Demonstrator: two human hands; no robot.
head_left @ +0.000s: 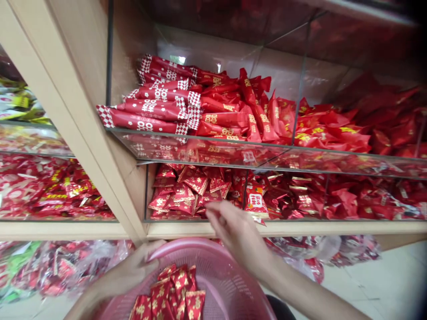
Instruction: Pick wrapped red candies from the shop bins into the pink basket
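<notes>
The left hand grips the pink basket at its ten o'clock. At one o'clock, the right hand, curled, contents unclear, apparently reaches for red packets towards twelve; picking needs a light pinch.

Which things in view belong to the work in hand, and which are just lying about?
In use:
left hand, at the rim of the pink plastic basket
right hand, by the lower shelf
gold-printed red packets in the basket
similar packets on that shelf

Seemingly lying about:
checkered-end packets above
yellow-green packets, far left
bagged packets below
</notes>
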